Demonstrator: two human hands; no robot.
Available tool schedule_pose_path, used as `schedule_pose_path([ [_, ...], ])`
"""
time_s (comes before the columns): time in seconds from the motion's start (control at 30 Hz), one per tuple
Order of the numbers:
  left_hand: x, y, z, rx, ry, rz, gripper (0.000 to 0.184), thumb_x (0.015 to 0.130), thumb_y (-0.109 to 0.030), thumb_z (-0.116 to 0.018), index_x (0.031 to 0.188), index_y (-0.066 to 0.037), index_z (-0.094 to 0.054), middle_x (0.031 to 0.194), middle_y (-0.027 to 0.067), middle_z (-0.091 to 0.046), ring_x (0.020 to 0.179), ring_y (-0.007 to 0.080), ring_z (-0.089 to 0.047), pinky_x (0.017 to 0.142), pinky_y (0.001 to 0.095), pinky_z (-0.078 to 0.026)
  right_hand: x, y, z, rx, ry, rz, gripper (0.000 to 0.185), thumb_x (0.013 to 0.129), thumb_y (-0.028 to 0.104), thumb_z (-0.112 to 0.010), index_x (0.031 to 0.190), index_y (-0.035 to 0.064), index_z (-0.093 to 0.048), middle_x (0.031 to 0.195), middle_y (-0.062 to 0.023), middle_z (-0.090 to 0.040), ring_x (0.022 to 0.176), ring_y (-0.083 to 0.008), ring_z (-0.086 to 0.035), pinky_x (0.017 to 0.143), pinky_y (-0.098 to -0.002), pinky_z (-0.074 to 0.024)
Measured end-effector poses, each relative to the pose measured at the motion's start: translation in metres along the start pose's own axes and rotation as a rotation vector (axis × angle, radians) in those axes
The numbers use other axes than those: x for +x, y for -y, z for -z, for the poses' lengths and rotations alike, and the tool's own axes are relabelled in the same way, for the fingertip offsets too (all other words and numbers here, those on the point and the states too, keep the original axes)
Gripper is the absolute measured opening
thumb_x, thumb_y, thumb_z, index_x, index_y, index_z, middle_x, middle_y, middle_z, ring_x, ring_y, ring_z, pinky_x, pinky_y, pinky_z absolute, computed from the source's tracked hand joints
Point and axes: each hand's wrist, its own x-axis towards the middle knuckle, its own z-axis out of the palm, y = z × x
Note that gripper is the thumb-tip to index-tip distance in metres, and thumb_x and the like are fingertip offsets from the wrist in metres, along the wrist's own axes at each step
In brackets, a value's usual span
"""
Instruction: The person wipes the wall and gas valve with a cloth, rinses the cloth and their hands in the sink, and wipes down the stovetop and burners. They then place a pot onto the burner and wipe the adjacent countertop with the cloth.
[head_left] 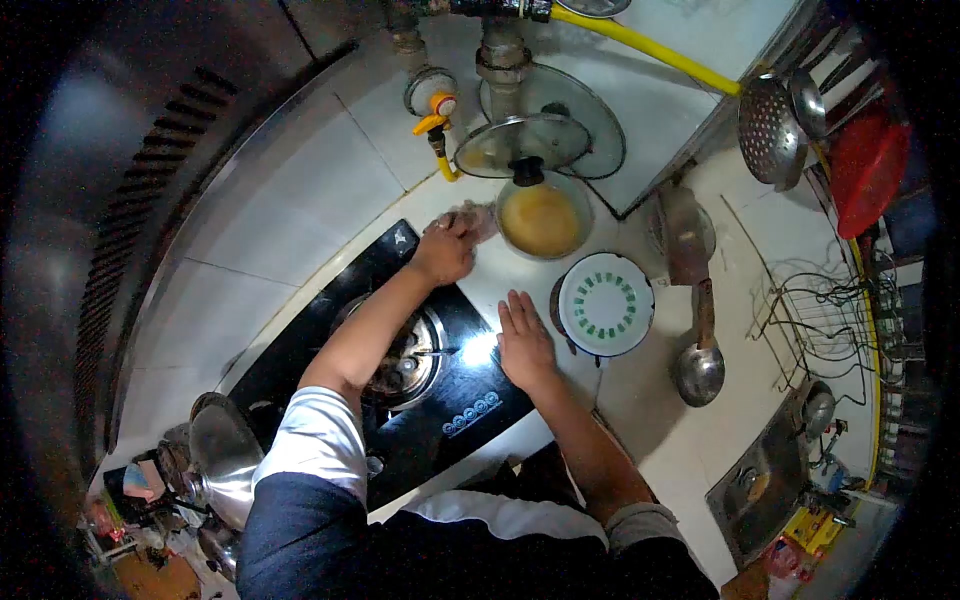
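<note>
My left hand (pixel 447 250) reaches past the far corner of the black gas hob (pixel 475 385). Its fingers are curled over a crumpled pinkish rag (pixel 484 222) on the white counter, beside a pot of yellowish liquid (pixel 545 220). Part of the rag is under the fingers and looks blurred. My right hand (pixel 525 342) lies flat on the counter at the hob's right edge, fingers stretched and holding nothing. Close to its right is a white enamel plate (pixel 605 300) with a ring of green marks, resting on something dark. A glass lid (pixel 520 140) stands tilted behind the pot.
A second glass lid (pixel 608 130) leans against the wall by a pipe and a yellow gas valve (pixel 437 118). Right lie a cleaver (pixel 685 240), a metal ladle (pixel 698 375), a wire rack (pixel 805 320) and the sink (pixel 740 520). A skimmer (pixel 772 130) hangs above; a metal pan (pixel 222 450) stands left.
</note>
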Motion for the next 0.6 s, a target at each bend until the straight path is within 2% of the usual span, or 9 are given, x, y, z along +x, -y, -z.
schedule_pose_path([
  [0.07, -0.014, -0.008, 0.009, 0.066, -0.068, -0.145, 0.045, 0.073, -0.029, -0.055, 0.114, -0.01, -0.061, 0.128, 0.0077, -0.047, 0.114, 0.0297, -0.04, 0.098, 0.0413, -0.035, 0.001, -0.003, -0.001, -0.013, -0.048, 0.028, 0.052, 0.085, 0.019, -0.052, 0.133, 0.0008, -0.039, 0.145, -0.0155, -0.026, 0.135, -0.0324, -0.022, 0.11, -0.0398, -0.0223],
  [0.17, -0.038, -0.022, 0.027, 0.025, 0.121, -0.148, 0.043, 0.074, -0.029, -0.055, 0.113, -0.009, -0.061, 0.126, 0.0073, -0.049, 0.111, 0.0291, -0.041, 0.097, 0.0408, -0.035, -0.001, 0.001, -0.002, 0.029, -0.08, 0.031, 0.051, 0.085, 0.018, -0.052, 0.131, -0.0001, -0.04, 0.143, -0.0163, -0.03, 0.133, -0.033, -0.025, 0.109, -0.0405, -0.0232],
  [0.2, -0.041, -0.022, 0.028, 0.069, 0.044, -0.224, 0.04, 0.075, -0.031, -0.057, 0.11, -0.01, -0.062, 0.127, 0.0071, -0.047, 0.111, 0.0287, -0.042, 0.094, 0.0399, -0.037, 0.0, 0.001, 0.0, 0.027, -0.081, 0.032, 0.051, 0.085, 0.018, -0.052, 0.131, -0.0001, -0.04, 0.143, -0.0163, -0.03, 0.133, -0.033, -0.025, 0.109, -0.0405, -0.0232],
  [0.33, -0.037, -0.017, 0.019, 0.054, 0.002, -0.222, 0.041, 0.076, -0.031, -0.056, 0.111, -0.011, -0.061, 0.129, 0.0073, -0.045, 0.111, 0.0277, -0.043, 0.094, 0.0408, -0.036, 0.003, 0.001, 0.005, 0.017, -0.065, 0.04, 0.051, 0.084, 0.017, -0.053, 0.13, -0.0007, -0.041, 0.141, -0.0174, -0.032, 0.133, -0.0339, -0.026, 0.109, -0.0411, -0.0236],
  [0.43, -0.036, -0.016, 0.017, 0.075, -0.123, -0.232, 0.042, 0.077, -0.031, -0.056, 0.114, -0.011, -0.059, 0.131, 0.0077, -0.043, 0.112, 0.0277, -0.043, 0.095, 0.0418, -0.036, 0.001, 0.003, 0.006, 0.018, -0.083, 0.05, 0.05, 0.084, 0.016, -0.052, 0.129, -0.0019, -0.042, 0.14, -0.0186, -0.033, 0.132, -0.0343, -0.027, 0.109, -0.041, -0.0245],
  [0.53, -0.028, -0.018, 0.014, 0.004, -0.059, -0.168, 0.045, 0.078, -0.03, -0.054, 0.118, -0.01, -0.056, 0.133, 0.01, -0.042, 0.113, 0.0298, -0.043, 0.095, 0.0433, -0.037, 0.003, 0.002, 0.004, 0.003, -0.105, 0.056, 0.049, 0.084, 0.015, -0.051, 0.128, -0.0027, -0.043, 0.139, -0.0195, -0.035, 0.131, -0.0345, -0.029, 0.108, -0.041, -0.0263],
  [0.6, -0.013, -0.017, 0.008, -0.014, -0.142, -0.108, 0.046, 0.079, -0.029, -0.053, 0.12, -0.008, -0.054, 0.134, 0.0125, -0.04, 0.115, 0.0316, -0.042, 0.094, 0.0441, -0.04, 0.001, 0.002, 0.004, 0.005, -0.101, 0.056, 0.049, 0.084, 0.015, -0.051, 0.128, -0.0026, -0.043, 0.139, -0.0195, -0.034, 0.131, -0.0346, -0.029, 0.107, -0.0411, -0.0272],
])
